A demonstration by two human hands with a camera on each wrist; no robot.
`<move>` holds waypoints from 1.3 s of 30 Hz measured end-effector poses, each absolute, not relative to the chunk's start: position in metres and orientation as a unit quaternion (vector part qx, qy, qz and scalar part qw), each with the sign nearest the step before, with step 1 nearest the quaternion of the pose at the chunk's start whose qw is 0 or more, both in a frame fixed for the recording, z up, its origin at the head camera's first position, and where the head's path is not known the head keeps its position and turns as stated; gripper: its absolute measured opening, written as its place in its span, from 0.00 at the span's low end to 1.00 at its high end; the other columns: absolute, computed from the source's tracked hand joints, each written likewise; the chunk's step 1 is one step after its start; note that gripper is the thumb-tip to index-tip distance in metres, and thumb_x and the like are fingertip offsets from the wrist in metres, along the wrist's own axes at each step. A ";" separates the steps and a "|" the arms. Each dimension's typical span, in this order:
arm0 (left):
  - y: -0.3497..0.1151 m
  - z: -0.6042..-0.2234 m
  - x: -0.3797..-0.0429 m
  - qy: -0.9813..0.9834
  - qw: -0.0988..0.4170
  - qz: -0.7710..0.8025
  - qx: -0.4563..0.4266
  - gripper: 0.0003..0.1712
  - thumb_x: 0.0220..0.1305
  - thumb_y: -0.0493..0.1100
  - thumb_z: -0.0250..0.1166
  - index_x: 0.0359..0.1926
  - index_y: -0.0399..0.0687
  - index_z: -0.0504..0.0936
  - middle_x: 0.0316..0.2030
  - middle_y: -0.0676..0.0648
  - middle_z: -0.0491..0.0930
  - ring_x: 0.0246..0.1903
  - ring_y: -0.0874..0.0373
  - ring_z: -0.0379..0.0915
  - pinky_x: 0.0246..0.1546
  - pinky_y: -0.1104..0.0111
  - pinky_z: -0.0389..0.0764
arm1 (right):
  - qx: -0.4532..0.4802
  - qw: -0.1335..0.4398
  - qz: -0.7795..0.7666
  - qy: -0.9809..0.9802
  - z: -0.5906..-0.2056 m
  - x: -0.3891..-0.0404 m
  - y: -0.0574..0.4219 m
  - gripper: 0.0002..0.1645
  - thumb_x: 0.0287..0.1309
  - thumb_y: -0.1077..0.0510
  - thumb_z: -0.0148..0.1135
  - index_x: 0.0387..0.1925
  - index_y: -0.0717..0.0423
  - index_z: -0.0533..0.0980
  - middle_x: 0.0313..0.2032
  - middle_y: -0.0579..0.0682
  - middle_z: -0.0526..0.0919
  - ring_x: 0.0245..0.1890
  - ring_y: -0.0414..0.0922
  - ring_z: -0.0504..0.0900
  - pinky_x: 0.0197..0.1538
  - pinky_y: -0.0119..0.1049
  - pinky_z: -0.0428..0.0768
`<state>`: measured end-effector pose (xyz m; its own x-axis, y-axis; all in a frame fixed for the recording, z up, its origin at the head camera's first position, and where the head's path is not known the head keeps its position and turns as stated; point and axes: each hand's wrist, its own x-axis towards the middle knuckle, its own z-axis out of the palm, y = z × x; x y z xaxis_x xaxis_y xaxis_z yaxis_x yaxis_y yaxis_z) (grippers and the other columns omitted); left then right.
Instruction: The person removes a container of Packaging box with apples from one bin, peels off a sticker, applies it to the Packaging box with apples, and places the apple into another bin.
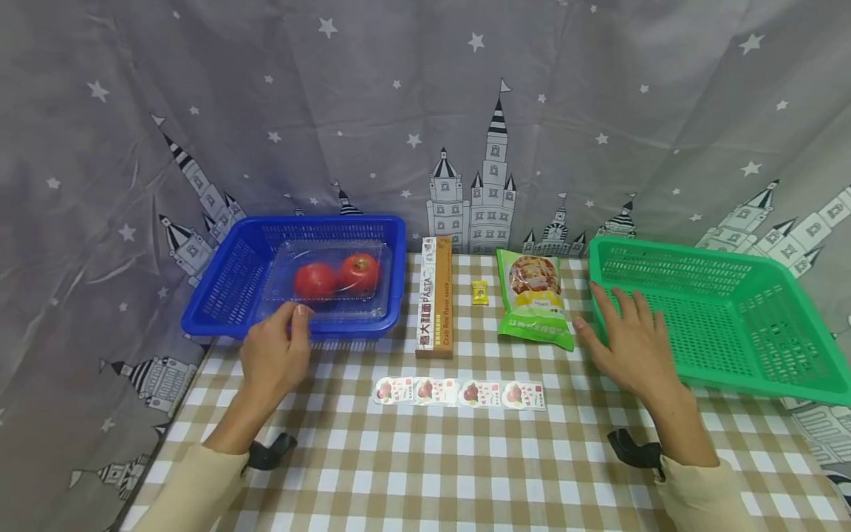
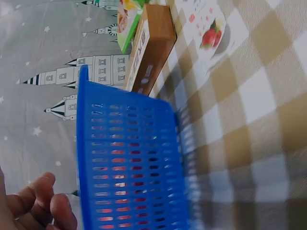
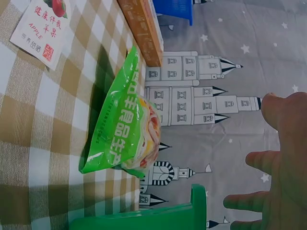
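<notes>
My left hand (image 1: 275,353) hovers over the front rim of a blue plastic basket (image 1: 211,292), its fingers loosely bent; I see nothing held between them. In the left wrist view its fingertips (image 2: 61,211) are beside the rim. Inside that basket lies a clear plastic box (image 1: 282,270) with two red apples (image 1: 359,273) in it. My right hand (image 1: 628,347) spreads its fingers above the near left rim of a green plastic basket (image 1: 705,332). Left of this hand lies a green food packet (image 1: 535,299); the right wrist view shows the fingers apart from the packet.
An upright-lying pasta box (image 1: 435,299) sits mid-table, with a small yellow packet (image 1: 479,292) to its right. Several apple-print labels (image 1: 480,394) form a row in front. A grey castle-print curtain (image 1: 372,111) hangs behind the checked tablecloth (image 1: 425,465).
</notes>
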<state>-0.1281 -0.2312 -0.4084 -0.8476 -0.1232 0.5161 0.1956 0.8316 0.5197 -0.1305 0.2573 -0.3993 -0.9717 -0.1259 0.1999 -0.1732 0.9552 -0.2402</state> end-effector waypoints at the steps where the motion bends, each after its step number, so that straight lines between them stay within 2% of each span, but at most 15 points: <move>1: -0.232 -0.411 -0.127 -0.917 0.262 -0.302 -0.016 0.21 0.75 0.48 0.47 0.35 0.43 0.83 0.22 0.42 0.80 0.23 0.39 0.75 0.21 0.49 0.69 | 0.077 0.091 0.131 -0.984 -0.399 -0.131 0.257 0.42 0.71 0.34 0.42 0.76 0.51 0.51 0.68 0.71 0.57 0.67 0.74 0.49 0.59 0.77 0.45; 5: -0.237 -0.420 -0.123 -0.911 0.194 -0.363 0.016 0.29 0.78 0.49 0.43 0.29 0.41 0.84 0.14 0.48 0.71 0.16 0.49 0.68 0.19 0.59 0.66 | 0.083 0.091 0.136 -0.983 -0.401 -0.133 0.254 0.42 0.71 0.34 0.42 0.76 0.50 0.51 0.68 0.71 0.57 0.68 0.73 0.49 0.60 0.77 0.44; 9: -0.243 -0.428 -0.119 -0.903 0.140 -0.403 0.056 0.34 0.79 0.52 0.40 0.29 0.36 0.84 0.13 0.48 0.71 0.14 0.53 0.67 0.20 0.62 0.67 | 0.087 0.093 0.142 -0.982 -0.402 -0.135 0.251 0.41 0.71 0.34 0.42 0.76 0.51 0.53 0.68 0.70 0.57 0.68 0.73 0.49 0.61 0.76 0.44; 16: -0.251 -0.440 -0.117 -0.883 0.087 -0.448 0.110 0.39 0.79 0.57 0.38 0.33 0.33 0.85 0.16 0.43 0.72 0.16 0.54 0.66 0.17 0.64 0.66 | 0.099 0.092 0.143 -0.981 -0.401 -0.137 0.244 0.41 0.72 0.35 0.43 0.76 0.51 0.52 0.68 0.69 0.58 0.68 0.73 0.50 0.60 0.76 0.47; 21: -0.257 -0.446 -0.122 -0.828 0.035 -0.539 0.149 0.38 0.78 0.58 0.39 0.38 0.29 0.82 0.17 0.49 0.70 0.15 0.60 0.66 0.17 0.67 0.70 | 0.104 0.099 0.139 -0.980 -0.403 -0.139 0.239 0.40 0.72 0.36 0.43 0.75 0.53 0.54 0.68 0.70 0.59 0.68 0.73 0.51 0.60 0.76 0.49; 27: -0.268 -0.442 -0.124 -0.733 -0.029 -0.657 0.172 0.28 0.78 0.56 0.43 0.36 0.43 0.82 0.19 0.54 0.67 0.16 0.65 0.66 0.19 0.72 0.72 | 0.107 0.094 0.146 -0.979 -0.402 -0.142 0.227 0.40 0.72 0.35 0.43 0.75 0.51 0.54 0.68 0.70 0.58 0.68 0.73 0.49 0.61 0.75 0.46; 30: -0.268 -0.440 -0.125 -0.725 -0.039 -0.665 0.174 0.26 0.78 0.56 0.44 0.35 0.47 0.82 0.19 0.55 0.67 0.17 0.65 0.66 0.20 0.73 0.72 | 0.119 0.093 0.153 -0.977 -0.399 -0.146 0.218 0.40 0.71 0.36 0.45 0.75 0.51 0.55 0.68 0.69 0.59 0.69 0.73 0.49 0.61 0.75 0.46; 35: -0.268 -0.439 -0.126 -0.725 -0.043 -0.666 0.169 0.25 0.78 0.56 0.44 0.31 0.53 0.82 0.19 0.56 0.67 0.18 0.65 0.66 0.20 0.73 0.71 | 0.153 0.105 0.150 -0.971 -0.394 -0.156 0.197 0.39 0.71 0.38 0.48 0.73 0.53 0.58 0.67 0.66 0.62 0.68 0.68 0.54 0.60 0.73 0.53; 39: -0.269 -0.440 -0.128 -0.727 -0.049 -0.666 0.157 0.25 0.77 0.57 0.45 0.32 0.53 0.82 0.19 0.56 0.67 0.18 0.65 0.67 0.20 0.73 0.70 | 0.182 0.099 0.171 -0.963 -0.390 -0.167 0.174 0.38 0.71 0.38 0.48 0.74 0.51 0.58 0.67 0.63 0.63 0.69 0.65 0.54 0.62 0.70 0.53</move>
<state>-0.1280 -0.2693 -0.4398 -0.9461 -0.1634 -0.2797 -0.2930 0.0632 0.9540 -0.1671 0.1738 -0.3900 -0.9140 -0.3166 0.2536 -0.3846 0.8750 -0.2939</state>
